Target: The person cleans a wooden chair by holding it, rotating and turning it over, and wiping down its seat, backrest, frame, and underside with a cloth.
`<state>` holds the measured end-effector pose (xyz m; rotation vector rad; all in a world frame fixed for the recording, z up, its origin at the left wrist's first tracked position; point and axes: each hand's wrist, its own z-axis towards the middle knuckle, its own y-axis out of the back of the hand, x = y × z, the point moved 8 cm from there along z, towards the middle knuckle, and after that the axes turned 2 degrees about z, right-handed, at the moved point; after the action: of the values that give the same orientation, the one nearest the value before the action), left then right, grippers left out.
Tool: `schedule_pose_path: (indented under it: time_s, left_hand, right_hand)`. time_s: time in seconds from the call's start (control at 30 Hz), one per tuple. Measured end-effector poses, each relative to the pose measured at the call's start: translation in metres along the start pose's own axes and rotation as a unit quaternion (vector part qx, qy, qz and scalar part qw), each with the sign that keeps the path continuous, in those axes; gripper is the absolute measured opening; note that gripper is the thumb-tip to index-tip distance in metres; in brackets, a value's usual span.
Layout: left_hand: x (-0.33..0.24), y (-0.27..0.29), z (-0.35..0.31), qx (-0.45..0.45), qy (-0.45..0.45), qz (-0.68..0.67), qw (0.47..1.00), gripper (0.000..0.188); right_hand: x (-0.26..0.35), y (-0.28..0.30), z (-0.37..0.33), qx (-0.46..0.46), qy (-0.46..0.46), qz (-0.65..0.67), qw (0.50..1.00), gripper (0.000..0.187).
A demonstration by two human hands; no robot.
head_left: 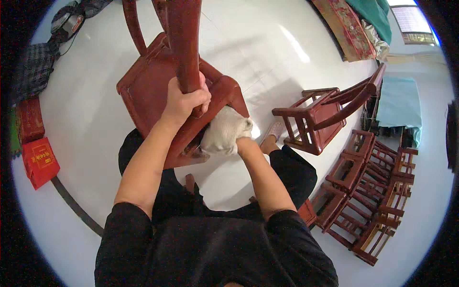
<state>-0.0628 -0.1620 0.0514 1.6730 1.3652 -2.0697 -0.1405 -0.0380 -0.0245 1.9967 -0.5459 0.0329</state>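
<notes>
A red-brown wooden chair (149,79) is tilted in front of me, its thick rounded bar rising toward the top of the view. Around the lower end of that bar, the fingers of my left hand (185,98) are wrapped. My right hand (243,144) has a whitish cloth (224,131) pressed against the chair's near-side frame. The cloth covers most of that hand, so its fingers are hidden. My knees are spread on either side of the chair's near end.
Another red-brown chair (330,117) stands to the right. Beyond it, several wooden chairs (366,186) are crowded along the wall. A red bag (41,162) is at the far left, below dark bags (33,69). A light-blue cloth (399,105) drapes something at the right.
</notes>
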Motion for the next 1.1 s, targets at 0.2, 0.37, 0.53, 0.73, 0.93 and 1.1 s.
schedule_pose_path:
  time_s: [0.2,0.37,0.53,0.73,0.93,1.1]
  left_hand:
    - [0.002,-0.009,0.003,-0.036,0.000,0.059,0.998,0.012]
    - [0.006,-0.016,0.002,-0.015,0.016,0.068,0.997,0.012]
    - [0.008,-0.008,0.005,-0.031,0.016,0.072,0.997,0.012]
    - [-0.002,-0.006,0.016,-0.029,-0.014,0.073,0.997,0.013]
    - [-0.015,0.007,0.010,-0.052,-0.010,0.054,0.997,0.014]
    - [-0.014,0.005,0.007,-0.039,-0.024,0.036,0.998,0.012]
  right_hand:
    - [0.003,-0.048,-0.030,-0.201,0.047,0.073,0.976,0.052]
    - [-0.010,-0.107,-0.042,-0.269,0.045,0.303,0.913,0.058]
    - [0.064,-0.016,-0.081,-0.274,0.069,0.160,0.946,0.053]
    - [0.034,-0.054,-0.059,-0.111,0.000,0.179,0.977,0.057]
    - [0.055,-0.055,-0.039,-0.161,0.181,0.156,0.958,0.048]
    - [0.076,-0.103,-0.036,-0.075,0.201,0.204,0.955,0.040]
